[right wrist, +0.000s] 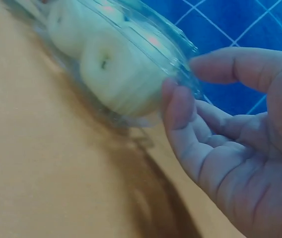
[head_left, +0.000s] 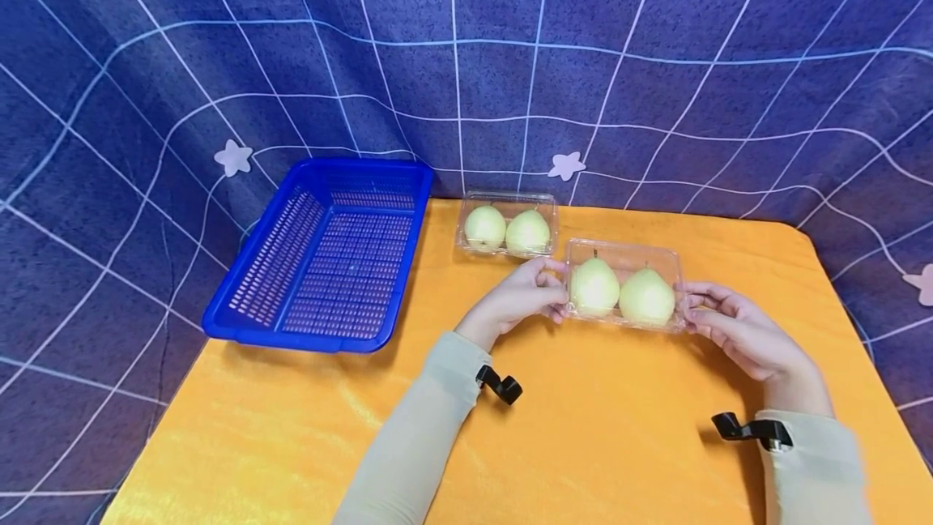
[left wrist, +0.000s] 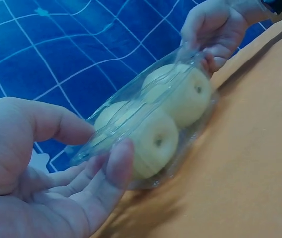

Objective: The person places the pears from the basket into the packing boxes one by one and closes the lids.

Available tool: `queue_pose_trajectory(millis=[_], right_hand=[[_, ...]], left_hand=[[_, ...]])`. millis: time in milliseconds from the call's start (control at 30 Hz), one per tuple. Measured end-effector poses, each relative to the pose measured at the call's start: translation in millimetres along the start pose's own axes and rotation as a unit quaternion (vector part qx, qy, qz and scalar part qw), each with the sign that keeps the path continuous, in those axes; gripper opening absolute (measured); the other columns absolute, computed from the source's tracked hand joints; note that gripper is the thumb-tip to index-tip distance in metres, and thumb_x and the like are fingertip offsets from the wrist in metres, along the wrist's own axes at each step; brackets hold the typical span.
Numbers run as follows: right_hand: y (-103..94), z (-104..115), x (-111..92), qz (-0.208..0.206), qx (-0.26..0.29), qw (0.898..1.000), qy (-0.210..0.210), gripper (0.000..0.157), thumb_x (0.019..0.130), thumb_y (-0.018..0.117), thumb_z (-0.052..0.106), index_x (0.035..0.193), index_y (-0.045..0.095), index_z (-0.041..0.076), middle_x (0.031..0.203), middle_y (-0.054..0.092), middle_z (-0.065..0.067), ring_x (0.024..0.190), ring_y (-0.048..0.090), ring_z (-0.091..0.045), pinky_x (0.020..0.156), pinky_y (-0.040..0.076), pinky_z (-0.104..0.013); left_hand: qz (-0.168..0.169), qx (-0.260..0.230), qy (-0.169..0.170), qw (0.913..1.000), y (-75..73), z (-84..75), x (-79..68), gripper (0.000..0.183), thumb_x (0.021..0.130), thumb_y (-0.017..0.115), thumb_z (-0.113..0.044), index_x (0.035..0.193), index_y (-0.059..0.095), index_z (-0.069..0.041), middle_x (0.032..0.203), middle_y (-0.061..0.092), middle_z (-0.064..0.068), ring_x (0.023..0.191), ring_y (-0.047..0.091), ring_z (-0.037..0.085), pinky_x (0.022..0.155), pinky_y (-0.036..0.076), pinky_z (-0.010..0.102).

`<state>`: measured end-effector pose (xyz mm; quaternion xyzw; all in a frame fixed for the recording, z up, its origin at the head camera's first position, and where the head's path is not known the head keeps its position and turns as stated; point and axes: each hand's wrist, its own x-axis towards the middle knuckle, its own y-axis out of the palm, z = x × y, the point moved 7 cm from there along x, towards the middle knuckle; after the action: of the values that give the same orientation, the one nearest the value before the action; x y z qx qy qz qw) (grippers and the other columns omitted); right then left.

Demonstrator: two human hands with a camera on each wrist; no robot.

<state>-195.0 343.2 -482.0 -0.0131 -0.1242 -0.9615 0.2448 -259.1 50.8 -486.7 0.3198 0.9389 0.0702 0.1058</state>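
Observation:
A clear plastic clamshell box [head_left: 625, 253] with two pale green pears inside, a left pear [head_left: 594, 288] and a right pear [head_left: 647, 298], is held between my two hands. At its left end my left hand [head_left: 516, 298] pinches the edge with thumb and fingers. My right hand [head_left: 745, 332] pinches the opposite end the same way. In the left wrist view the lidded box [left wrist: 163, 181] is tilted, with a shadow on the cloth below. Its near end shows between the right thumb and fingers in the right wrist view.
A second clear box [head_left: 509, 198] with two pears stands behind, near the blue grid-patterned curtain [head_left: 496, 79]. To the left is a blue plastic basket [head_left: 306, 339] with perforated walls and nothing visible inside. An orange cloth [head_left: 583, 428] covers the table.

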Motion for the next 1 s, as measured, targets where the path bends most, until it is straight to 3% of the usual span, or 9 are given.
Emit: queue_pose_trajectory(millis=[200, 533, 767, 1000], right_hand=[[-0.8, -3.4, 3.1, -0.029, -0.002, 1.000, -0.008, 0.046, 0.108, 0.042, -0.017, 0.147, 0.057, 0.003, 0.125, 0.067, -0.005, 0.109, 0.070, -0.012, 0.094, 0.060, -0.026], [0.4, -8.8, 1.2, -0.014, -0.014, 0.999, 0.028, 0.050, 0.110, 0.043, -0.013, 0.154, 0.051, 0.008, 0.117, 0.070, -0.003, 0.102, 0.071, -0.015, 0.090, 0.060, -0.027], [-0.7, -17.8, 0.7, -0.041, -0.035, 0.995, 0.083, 0.022, 0.114, 0.044, -0.001, 0.136, 0.044, 0.004, 0.114, 0.066, -0.003, 0.097, 0.069, -0.013, 0.086, 0.060, -0.026], [-0.4, -19.4, 0.4, -0.038, -0.010, 0.996, 0.080, 0.019, 0.114, 0.043, -0.002, 0.131, 0.048, 0.004, 0.109, 0.069, -0.002, 0.092, 0.071, -0.012, 0.080, 0.059, -0.024]], left_hand=[[-0.019, 0.007, 0.000, 0.9998, 1.7, 1.0, 0.6, 0.058, 0.099, 0.061, 0.010, 0.153, 0.042, 0.005, 0.092, 0.069, 0.012, 0.076, 0.069, 0.021, 0.069, 0.062, 0.029], [-0.007, 0.023, -0.032, 0.9992, 1.0, 6.9, 0.4, 0.060, 0.100, 0.066, 0.004, 0.154, 0.040, -0.004, 0.093, 0.073, 0.017, 0.074, 0.071, 0.025, 0.070, 0.064, 0.034], [0.002, 0.015, -0.040, 0.9991, 0.6, 9.8, 0.4, 0.062, 0.101, 0.068, 0.004, 0.154, 0.037, -0.005, 0.095, 0.075, 0.017, 0.078, 0.074, 0.026, 0.073, 0.065, 0.036], [0.006, 0.003, -0.038, 0.9992, 0.4, 12.8, 2.9, 0.061, 0.101, 0.067, 0.004, 0.153, 0.037, -0.006, 0.095, 0.076, 0.021, 0.077, 0.076, 0.027, 0.074, 0.066, 0.038]])
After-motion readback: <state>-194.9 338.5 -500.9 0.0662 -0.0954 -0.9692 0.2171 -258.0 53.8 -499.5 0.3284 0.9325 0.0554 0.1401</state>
